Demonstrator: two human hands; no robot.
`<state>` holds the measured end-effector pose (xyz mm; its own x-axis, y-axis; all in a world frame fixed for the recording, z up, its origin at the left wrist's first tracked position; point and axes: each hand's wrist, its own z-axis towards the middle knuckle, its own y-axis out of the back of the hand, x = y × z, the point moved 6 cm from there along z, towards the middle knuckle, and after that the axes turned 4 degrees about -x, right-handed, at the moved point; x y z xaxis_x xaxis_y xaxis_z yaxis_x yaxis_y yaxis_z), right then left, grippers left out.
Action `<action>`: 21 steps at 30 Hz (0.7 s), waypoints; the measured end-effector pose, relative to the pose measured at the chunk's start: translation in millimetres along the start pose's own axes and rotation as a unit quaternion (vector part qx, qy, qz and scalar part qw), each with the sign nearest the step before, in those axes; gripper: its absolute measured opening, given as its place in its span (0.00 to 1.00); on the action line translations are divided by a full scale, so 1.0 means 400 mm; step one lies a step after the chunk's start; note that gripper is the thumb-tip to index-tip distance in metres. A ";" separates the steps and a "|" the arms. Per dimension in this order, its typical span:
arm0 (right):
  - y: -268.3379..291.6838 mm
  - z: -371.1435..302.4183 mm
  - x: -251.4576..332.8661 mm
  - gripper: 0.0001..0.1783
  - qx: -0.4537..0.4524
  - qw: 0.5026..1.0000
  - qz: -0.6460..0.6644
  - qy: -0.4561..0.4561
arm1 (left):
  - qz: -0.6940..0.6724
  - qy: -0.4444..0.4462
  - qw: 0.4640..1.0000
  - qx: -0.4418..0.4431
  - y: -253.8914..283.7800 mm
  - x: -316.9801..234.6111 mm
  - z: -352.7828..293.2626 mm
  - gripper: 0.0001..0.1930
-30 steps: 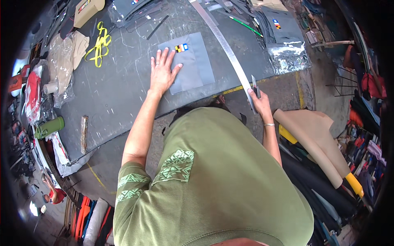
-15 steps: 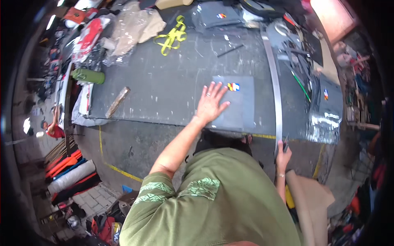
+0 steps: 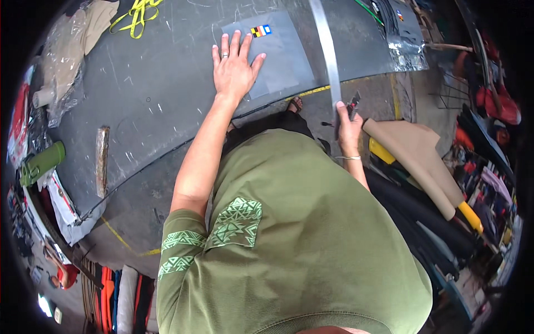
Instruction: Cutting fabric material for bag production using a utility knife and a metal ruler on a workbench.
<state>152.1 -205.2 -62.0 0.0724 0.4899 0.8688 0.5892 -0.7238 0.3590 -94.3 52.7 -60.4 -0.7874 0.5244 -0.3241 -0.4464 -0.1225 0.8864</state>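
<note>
Dark grey worktable (image 3: pixel 156 89), scratched with many pale marks, fills the upper part of the view. Near its front edge lies flat a grey fabric panel (image 3: pixel 286 61), with a small multicoloured label (image 3: pixel 260 30) close to its far edge. The left hand (image 3: pixel 233 72) is spread, palm down, over the panel's left side, its index fingertip just beside the label. Well apart from it, the right hand (image 3: pixel 349 131) is closed around the near end of a long metal ruler (image 3: pixel 326 44), beyond the table edge, and holds also a utility knife (image 3: pixel 354 103). The ruler passes to the right of the panel, not touching it. Farther right lie a green pencil (image 3: pixel 369 11) and a clear plastic packet (image 3: pixel 407 53). Toward the left are a yellow tape (image 3: pixel 135 23) in loose loops and a wooden stick (image 3: pixel 102 161). Near the right forearm, a brown sheet (image 3: pixel 411 161) is partly rolled. At lower left, beyond the table, stand several rolls (image 3: pixel 127 298) of material.
</note>
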 end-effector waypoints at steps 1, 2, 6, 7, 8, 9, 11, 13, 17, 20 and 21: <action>-0.010 -0.016 -0.011 0.20 -0.006 1.000 -0.002 0.021 | 0.004 0.000 1.000 -0.006 -0.002 0.001 0.001 0.34; -0.019 -0.029 -0.020 0.21 -0.012 0.999 -0.004 0.042 | -0.001 -0.003 1.000 -0.006 -0.004 0.002 0.002 0.34; -0.022 -0.057 -0.057 0.20 0.022 0.999 -0.016 0.040 | 0.006 -0.003 1.000 -0.005 -0.003 0.004 -0.007 0.35; -0.024 -0.058 -0.056 0.19 0.028 0.999 -0.014 0.040 | 0.011 -0.002 1.000 -0.007 -0.002 0.007 -0.002 0.35; -0.027 -0.059 -0.056 0.19 0.036 0.998 -0.013 0.041 | 0.017 0.002 1.000 0.002 -0.003 0.009 -0.003 0.35; -0.031 -0.059 -0.055 0.17 0.058 0.997 -0.004 0.046 | 0.020 0.003 1.000 0.000 -0.001 0.008 -0.003 0.35; -0.042 -0.052 -0.043 0.15 0.089 0.995 0.007 0.052 | 0.034 0.012 0.999 -0.003 -0.002 0.014 -0.005 0.35; -0.040 -0.039 -0.020 0.14 0.115 0.992 0.007 0.057 | 0.040 0.013 0.999 -0.024 0.003 0.017 -0.013 0.35; -0.068 -0.022 0.037 0.17 0.165 0.983 -0.055 0.061 | 0.058 0.033 0.998 -0.019 0.009 0.021 -0.032 0.35; -0.093 -0.013 0.013 0.20 0.150 0.979 -0.093 0.105 | 0.049 0.052 0.997 -0.011 0.024 0.016 -0.054 0.35; -0.096 -0.016 -0.004 0.21 0.149 0.976 -0.105 0.115 | 0.051 0.056 0.997 -0.005 0.026 0.015 -0.056 0.36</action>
<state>124.1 -181.2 -74.9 -0.2381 0.4656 0.8524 0.7818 -0.4289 0.4526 -113.3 35.9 -60.5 -0.8717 0.4107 -0.2675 -0.3650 -0.1795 0.9135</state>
